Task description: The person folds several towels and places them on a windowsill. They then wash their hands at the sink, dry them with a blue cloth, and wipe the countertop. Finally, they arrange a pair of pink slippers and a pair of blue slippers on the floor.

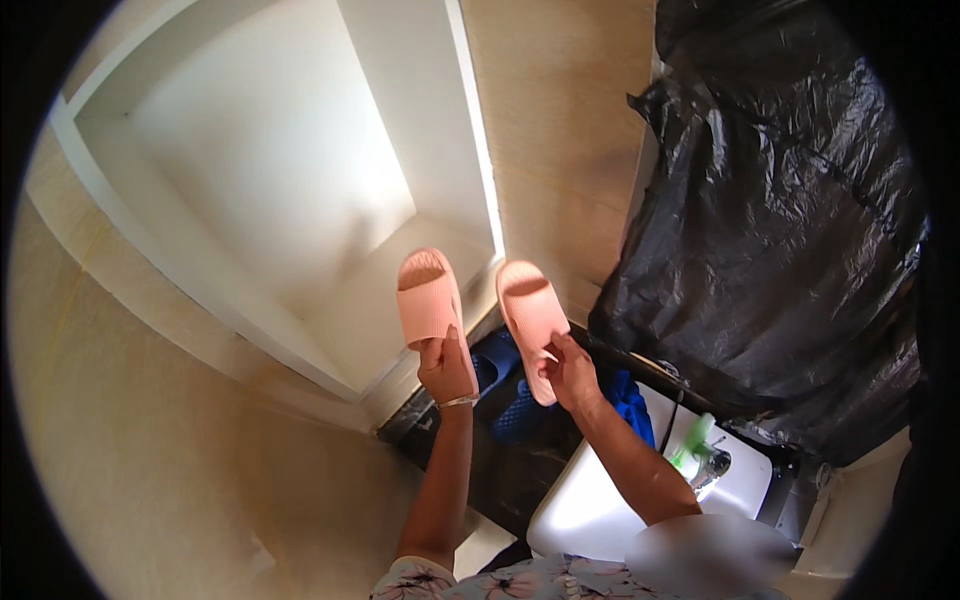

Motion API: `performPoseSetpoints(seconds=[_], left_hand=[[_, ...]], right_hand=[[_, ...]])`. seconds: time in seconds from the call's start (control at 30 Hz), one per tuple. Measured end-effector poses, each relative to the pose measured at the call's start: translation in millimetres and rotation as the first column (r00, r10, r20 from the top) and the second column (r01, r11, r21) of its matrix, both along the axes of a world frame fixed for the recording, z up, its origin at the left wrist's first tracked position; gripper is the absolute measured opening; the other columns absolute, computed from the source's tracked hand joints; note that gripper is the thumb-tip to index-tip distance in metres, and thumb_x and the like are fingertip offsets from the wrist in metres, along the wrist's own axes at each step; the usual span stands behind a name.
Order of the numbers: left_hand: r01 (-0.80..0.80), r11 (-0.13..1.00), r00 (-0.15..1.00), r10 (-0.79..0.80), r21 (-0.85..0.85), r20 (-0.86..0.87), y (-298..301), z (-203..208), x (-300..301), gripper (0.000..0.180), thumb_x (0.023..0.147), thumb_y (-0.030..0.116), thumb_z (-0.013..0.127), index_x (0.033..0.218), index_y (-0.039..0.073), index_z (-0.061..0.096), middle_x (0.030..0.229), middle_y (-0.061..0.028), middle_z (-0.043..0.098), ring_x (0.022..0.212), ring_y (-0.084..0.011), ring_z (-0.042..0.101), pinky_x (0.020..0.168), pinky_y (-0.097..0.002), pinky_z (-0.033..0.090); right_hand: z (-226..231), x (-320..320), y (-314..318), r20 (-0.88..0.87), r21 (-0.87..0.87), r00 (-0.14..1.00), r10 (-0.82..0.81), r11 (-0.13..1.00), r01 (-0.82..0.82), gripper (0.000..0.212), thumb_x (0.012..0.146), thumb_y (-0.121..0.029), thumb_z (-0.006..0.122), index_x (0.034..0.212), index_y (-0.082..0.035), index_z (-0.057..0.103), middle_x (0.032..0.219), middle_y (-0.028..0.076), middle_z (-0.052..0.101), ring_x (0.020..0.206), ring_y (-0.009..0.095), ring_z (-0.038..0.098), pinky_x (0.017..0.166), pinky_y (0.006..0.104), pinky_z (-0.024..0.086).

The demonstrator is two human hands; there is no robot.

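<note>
Two pink slide slippers are held up side by side, one in each hand, their open toes pointing away from me. My left hand point(447, 370) is closed on the left slipper point(427, 300), gripping the strap's near edge with fingers tucked under it. A bracelet circles that wrist. The right slipper point(534, 316) is pinched at its strap by my right hand point(570, 370), thumb and fingers together. Below and between them, a pair of blue slippers point(516, 412) rests on a dark surface point(520, 475), partly hidden by my hands.
A white recessed niche point(270, 150) opens at the far left, close beyond the left slipper. On the right is a white basin point(590, 500) with a metal tap point(714, 466), a green bottle point(692, 445) and blue cloth point(632, 405). Black plastic sheeting point(770, 240) hangs at the far right.
</note>
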State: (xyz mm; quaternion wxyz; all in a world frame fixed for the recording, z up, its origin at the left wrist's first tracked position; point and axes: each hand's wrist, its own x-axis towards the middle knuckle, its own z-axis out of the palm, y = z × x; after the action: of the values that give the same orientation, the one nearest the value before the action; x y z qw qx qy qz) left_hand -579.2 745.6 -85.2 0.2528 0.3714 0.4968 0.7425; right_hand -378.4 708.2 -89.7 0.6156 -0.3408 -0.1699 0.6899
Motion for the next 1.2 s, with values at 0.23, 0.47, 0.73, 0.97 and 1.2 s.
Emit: performPoseSetpoints(seconds=[0.23, 0.47, 0.73, 0.97, 1.2], left_hand=[[0.009, 0.990, 0.994, -0.025, 0.141, 0.109, 81.4, 56.1, -29.4, 0.015, 0.101, 0.010, 0.070, 0.103, -0.002, 0.077, 0.095, -0.0036, 0.069, 0.077, -0.0112, 0.067, 0.060, -0.0229, 0.052], [-0.027, 0.987, 0.998, 0.037, 0.160, -0.057, 161.1, 39.2, -68.9, 0.025, 0.102, 0.012, 0.068, 0.119, -0.005, 0.074, 0.122, -0.0093, 0.067, 0.092, -0.0189, 0.075, 0.072, -0.0273, 0.062], [0.015, 0.989, 1.000, -0.014, 0.145, -0.010, 204.3, 29.6, -84.0, 0.026, 0.104, 0.012, 0.065, 0.122, -0.005, 0.073, 0.127, -0.0093, 0.065, 0.098, -0.0201, 0.074, 0.075, -0.0292, 0.064], [0.003, 0.992, 1.000, -0.005, 0.125, 0.012, 223.0, 41.5, -77.8, 0.026, 0.104, 0.013, 0.065, 0.118, -0.008, 0.073, 0.128, -0.0101, 0.063, 0.095, -0.0210, 0.075, 0.074, -0.0289, 0.064], [-0.009, 0.995, 0.999, 0.004, 0.098, 0.047, 246.6, 37.4, -82.6, 0.028, 0.105, 0.014, 0.063, 0.120, -0.008, 0.072, 0.127, -0.0101, 0.064, 0.096, -0.0209, 0.074, 0.074, -0.0292, 0.064]], right_hand=[[87.1, -91.1, 141.9, -0.034, 0.291, 0.984, 0.173, 0.944, -0.156, 0.025, 0.109, -0.020, 0.045, 0.118, -0.001, 0.058, 0.111, 0.014, 0.069, 0.100, 0.024, 0.069, 0.088, 0.0374, 0.053], [87.5, -152.1, 241.5, -0.030, 0.283, 0.977, 0.209, 0.940, -0.192, 0.025, 0.108, -0.021, 0.045, 0.115, -0.003, 0.061, 0.107, 0.012, 0.068, 0.092, 0.021, 0.065, 0.086, 0.0360, 0.052], [79.5, -171.4, 296.9, 0.099, 0.292, 0.976, 0.196, 0.931, -0.217, 0.027, 0.107, -0.024, 0.047, 0.115, -0.003, 0.061, 0.107, 0.011, 0.069, 0.091, 0.019, 0.066, 0.085, 0.0340, 0.053], [81.2, -168.1, 313.9, 0.190, 0.278, 0.963, 0.194, 0.930, -0.242, 0.025, 0.107, -0.022, 0.046, 0.115, -0.003, 0.060, 0.106, 0.011, 0.070, 0.089, 0.018, 0.067, 0.084, 0.0336, 0.054], [81.3, -182.6, 331.1, 0.218, 0.271, 0.958, 0.187, 0.931, -0.244, 0.022, 0.108, -0.019, 0.046, 0.114, -0.003, 0.059, 0.108, 0.012, 0.069, 0.094, 0.019, 0.068, 0.086, 0.0337, 0.054]])
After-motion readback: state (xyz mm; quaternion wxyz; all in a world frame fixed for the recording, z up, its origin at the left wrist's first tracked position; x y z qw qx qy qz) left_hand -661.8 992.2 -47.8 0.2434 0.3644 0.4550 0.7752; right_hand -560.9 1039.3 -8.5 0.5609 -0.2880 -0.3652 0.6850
